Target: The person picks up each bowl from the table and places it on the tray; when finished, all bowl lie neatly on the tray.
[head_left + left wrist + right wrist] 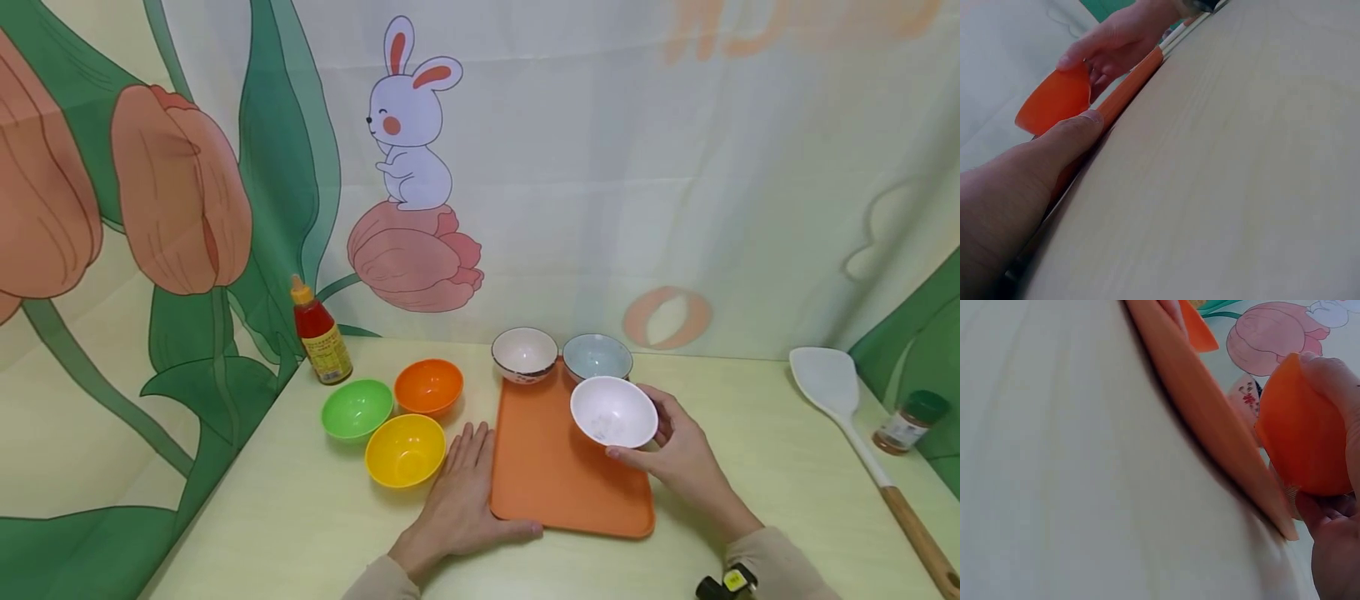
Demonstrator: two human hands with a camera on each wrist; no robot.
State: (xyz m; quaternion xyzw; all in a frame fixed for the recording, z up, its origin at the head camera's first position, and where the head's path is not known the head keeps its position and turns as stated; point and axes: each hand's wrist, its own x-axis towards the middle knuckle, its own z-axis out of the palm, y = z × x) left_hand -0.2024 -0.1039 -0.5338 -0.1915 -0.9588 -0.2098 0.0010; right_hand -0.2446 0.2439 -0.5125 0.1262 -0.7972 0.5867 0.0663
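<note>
My right hand (686,458) grips the right side of a bowl (613,412), white inside and orange outside, thumb at its near rim and fingers behind. In the right wrist view the bowl's orange outside (1304,431) shows above the orange tray (1210,419). Flat along the tray's left side lies my left hand (465,492), fingers straight, thumb at the near edge. At the tray's far end stand a white bowl with a dark rim (525,354) and a pale blue bowl (597,358). A yellow bowl (406,451) is just left of my left fingers.
Behind the yellow bowl are a green bowl (357,411) and an orange bowl (429,387). A red sauce bottle (322,337) stands at the back left. Far right lie a white spatula with a wooden handle (847,417) and a green-capped jar (909,423). A printed cloth hangs behind the table.
</note>
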